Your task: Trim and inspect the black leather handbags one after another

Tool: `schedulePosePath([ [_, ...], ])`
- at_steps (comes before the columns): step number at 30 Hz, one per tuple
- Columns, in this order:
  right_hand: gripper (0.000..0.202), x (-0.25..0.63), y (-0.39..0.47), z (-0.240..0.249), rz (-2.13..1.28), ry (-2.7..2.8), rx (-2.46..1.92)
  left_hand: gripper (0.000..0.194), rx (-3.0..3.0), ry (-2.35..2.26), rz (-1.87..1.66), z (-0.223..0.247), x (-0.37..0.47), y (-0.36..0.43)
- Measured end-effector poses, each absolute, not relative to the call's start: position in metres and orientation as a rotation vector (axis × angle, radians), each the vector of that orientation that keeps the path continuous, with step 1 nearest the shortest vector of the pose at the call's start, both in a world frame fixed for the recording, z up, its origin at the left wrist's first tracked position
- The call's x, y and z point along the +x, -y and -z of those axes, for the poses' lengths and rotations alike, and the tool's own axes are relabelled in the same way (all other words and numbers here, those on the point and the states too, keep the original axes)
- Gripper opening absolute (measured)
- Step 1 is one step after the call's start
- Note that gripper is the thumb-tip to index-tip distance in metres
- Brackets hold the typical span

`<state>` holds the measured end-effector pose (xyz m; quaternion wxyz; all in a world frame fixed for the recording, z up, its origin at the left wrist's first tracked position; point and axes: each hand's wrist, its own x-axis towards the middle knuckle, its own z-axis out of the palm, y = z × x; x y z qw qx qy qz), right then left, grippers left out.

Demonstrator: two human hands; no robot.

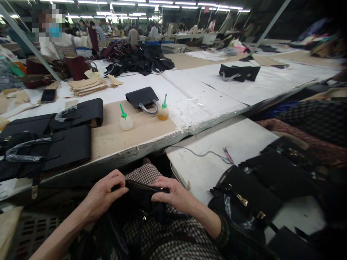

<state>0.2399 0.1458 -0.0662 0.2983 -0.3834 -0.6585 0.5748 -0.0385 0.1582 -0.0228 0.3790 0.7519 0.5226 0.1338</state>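
Note:
A black handbag rests on my lap, over a checked cloth. At the left end of its top edge, my left hand pinches the rim between thumb and fingers. My right hand grips the same edge farther right, fingers behind and thumb in front. A dark strip, perhaps a zipper, runs along the rim between both hands. Small gold-coloured metal shows lower on the bag. Its lower part blends into the dark surroundings.
Black bags with wrapped handles lie on the left table, near two green-tipped glue bottles and a phone. More black bags cover the right-hand table, beside a small pink-handled tool. A masked person stands across the table.

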Motion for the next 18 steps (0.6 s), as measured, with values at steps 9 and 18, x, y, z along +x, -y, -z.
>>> schedulePosePath([
  [9,0.02,0.2418,-0.1405,0.071,-1.09,1.831,-1.026,0.023,1.801,-1.31,-0.378,0.0247,-0.0427,-0.1561],
  [18,0.017,0.244,-0.1458,0.0694,-0.861,2.152,-1.025,0.023,1.746,-1.28,-0.369,0.025,-0.0438,-0.1554],
])
